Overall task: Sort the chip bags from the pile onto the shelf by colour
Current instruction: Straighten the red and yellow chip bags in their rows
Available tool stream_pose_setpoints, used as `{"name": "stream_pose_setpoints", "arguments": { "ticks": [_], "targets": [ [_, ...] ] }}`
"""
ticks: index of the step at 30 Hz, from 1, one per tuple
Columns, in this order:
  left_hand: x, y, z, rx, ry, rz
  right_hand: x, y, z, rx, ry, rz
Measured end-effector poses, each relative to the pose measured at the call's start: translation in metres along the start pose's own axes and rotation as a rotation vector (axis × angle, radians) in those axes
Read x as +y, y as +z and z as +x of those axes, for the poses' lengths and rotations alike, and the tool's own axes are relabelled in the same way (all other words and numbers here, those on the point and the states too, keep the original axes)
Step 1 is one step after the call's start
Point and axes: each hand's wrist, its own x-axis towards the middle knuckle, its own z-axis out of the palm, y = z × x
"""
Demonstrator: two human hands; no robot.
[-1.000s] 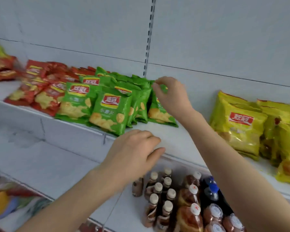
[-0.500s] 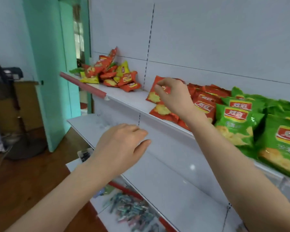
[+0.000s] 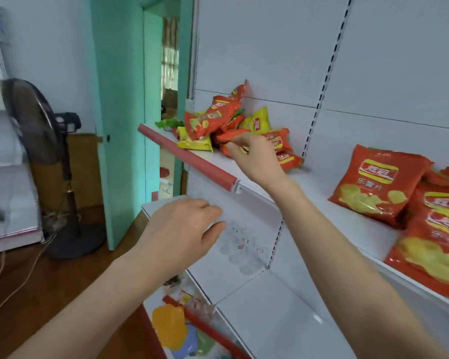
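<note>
A mixed pile of red, yellow and green chip bags [image 3: 213, 120] lies at the left end of the white shelf [image 3: 319, 187]. My right hand [image 3: 254, 161] reaches into the pile's front edge, and its fingertips pinch a small red chip bag [image 3: 231, 134]. Sorted red chip bags [image 3: 379, 182] lie in a row at the right of the same shelf. My left hand [image 3: 182, 234] hovers below the shelf edge with loosely curled fingers and holds nothing.
A red price rail [image 3: 187, 156] runs along the shelf's front edge. Below is a bare white lower shelf [image 3: 270, 312], with colourful items [image 3: 171, 330] lower still. A standing fan [image 3: 36, 130] and a green door frame [image 3: 117, 125] are on the left.
My view and right hand have swung left along the shelf, from the green bags past the red row to the mixed pile. The left hand stayed low and holds nothing.
</note>
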Motion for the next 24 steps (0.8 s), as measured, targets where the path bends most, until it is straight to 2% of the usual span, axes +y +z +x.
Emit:
{"name": "stream_pose_setpoints", "arguments": {
  "ticks": [7, 15, 20, 24],
  "targets": [
    [-0.115, 0.058, 0.055, 0.006, -0.037, -0.014, 0.023, 0.078, 0.115, 0.021, 0.089, 0.009],
    [-0.196, 0.133, 0.12, 0.027, 0.141, -0.222, 0.078, 0.1, 0.166, 0.138, 0.287, -0.163],
    [-0.227, 0.165, 0.163, 0.052, 0.292, -0.357, 0.104, 0.083, 0.171, 0.28, 0.555, -0.308],
    [-0.225, 0.189, 0.182, 0.018, 0.38, -0.565, 0.126, 0.054, 0.165, 0.369, 0.847, -0.459]
  ]
}}
